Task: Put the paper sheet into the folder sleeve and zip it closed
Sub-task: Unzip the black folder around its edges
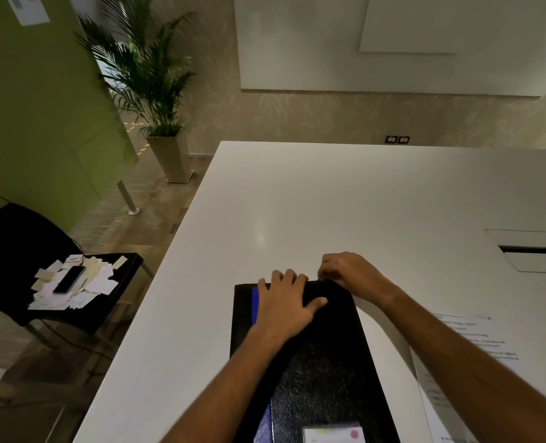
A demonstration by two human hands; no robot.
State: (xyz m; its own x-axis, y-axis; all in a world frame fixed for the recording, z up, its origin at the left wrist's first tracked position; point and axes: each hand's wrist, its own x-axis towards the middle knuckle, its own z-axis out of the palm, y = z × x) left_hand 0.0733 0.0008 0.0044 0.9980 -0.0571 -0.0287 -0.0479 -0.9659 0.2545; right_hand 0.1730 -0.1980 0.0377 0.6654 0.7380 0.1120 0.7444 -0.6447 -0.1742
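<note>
Our left hand lay spread flat on the black folder. Our right hand pinched at its far edge, what it gripped hidden. A printed sheet lay right on the worktop.

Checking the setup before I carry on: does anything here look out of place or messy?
On the table, no. Off to the left, a loose heap of paper slips with a phone on top is strewn across a black chair seat, an untidy spot.
</note>
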